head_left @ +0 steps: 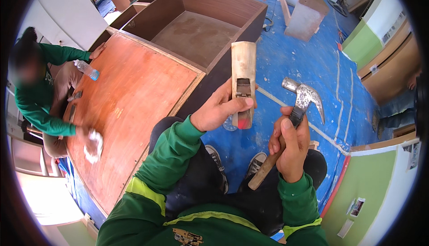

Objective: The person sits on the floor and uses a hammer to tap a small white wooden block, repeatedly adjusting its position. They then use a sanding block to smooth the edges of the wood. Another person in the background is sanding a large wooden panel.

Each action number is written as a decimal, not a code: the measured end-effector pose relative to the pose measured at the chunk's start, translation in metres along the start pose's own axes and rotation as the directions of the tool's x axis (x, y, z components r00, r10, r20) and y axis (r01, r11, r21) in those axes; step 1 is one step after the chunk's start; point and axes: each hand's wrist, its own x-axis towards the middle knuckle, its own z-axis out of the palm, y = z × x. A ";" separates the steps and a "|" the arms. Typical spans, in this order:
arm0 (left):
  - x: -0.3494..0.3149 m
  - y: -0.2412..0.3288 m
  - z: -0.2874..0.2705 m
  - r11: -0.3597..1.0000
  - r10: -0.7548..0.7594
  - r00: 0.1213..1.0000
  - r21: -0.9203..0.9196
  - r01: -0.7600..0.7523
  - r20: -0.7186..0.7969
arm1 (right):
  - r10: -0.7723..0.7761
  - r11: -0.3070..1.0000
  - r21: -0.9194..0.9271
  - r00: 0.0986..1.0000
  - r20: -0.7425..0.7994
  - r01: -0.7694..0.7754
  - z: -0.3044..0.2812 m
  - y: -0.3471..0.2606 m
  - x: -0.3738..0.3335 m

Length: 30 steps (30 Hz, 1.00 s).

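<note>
My left hand (pixel 217 108) grips a wooden hand plane (pixel 244 67) near its lower half, the thumb across the body below the dark mouth. The plane is held upright, its lower end marked with red. Closed around the upper handle of a claw hammer (pixel 308 98) is my right hand (pixel 291 141). The hammer's worn metal head points up, its claw curving to the right, and the wooden handle (pixel 264 171) slants down to the left. Plane and hammer are apart, both in front of me above my knees.
To my left lies a reddish wooden panel (pixel 129 89), where a co-worker in green wipes with a white cloth (pixel 93 146). A plastic bottle (pixel 87 69) is on it. Beyond stands a large brown open cabinet (pixel 196 27). Blue sheeting (pixel 304 62) covers the floor; another cabinet (pixel 304 11) stands farther back.
</note>
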 end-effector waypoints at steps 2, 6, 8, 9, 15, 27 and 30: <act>-0.001 0.005 0.003 0.999 0.013 1.000 0.041 -0.012 -0.027 | -0.004 1.000 -0.008 1.000 0.013 0.005 0.002 0.002 0.000; -0.005 0.010 0.002 0.999 -0.007 1.000 0.049 0.007 -0.005 | -0.022 0.998 -0.057 0.999 0.031 0.023 0.004 0.007 -0.001; -0.007 0.015 0.002 0.999 -0.010 1.000 0.040 0.010 -0.003 | -0.021 0.997 -0.080 0.999 0.037 0.024 0.007 0.007 -0.001; -0.007 0.017 0.002 0.999 -0.009 1.000 0.038 0.009 -0.002 | -0.017 0.997 -0.080 0.999 0.035 0.020 0.007 0.008 -0.002; -0.004 0.010 -0.001 0.996 0.054 0.996 0.080 -0.048 -0.074 | 0.004 0.999 -0.037 0.999 0.052 -0.002 0.007 0.009 -0.002; -0.003 0.009 -0.002 0.997 0.061 0.994 0.047 -0.057 -0.091 | 0.008 0.999 -0.031 0.995 0.104 -0.005 0.004 0.009 -0.004; -0.003 0.010 -0.001 0.997 0.069 0.994 0.025 -0.068 -0.084 | 0.012 1.000 -0.022 0.994 0.104 -0.010 0.004 0.010 -0.003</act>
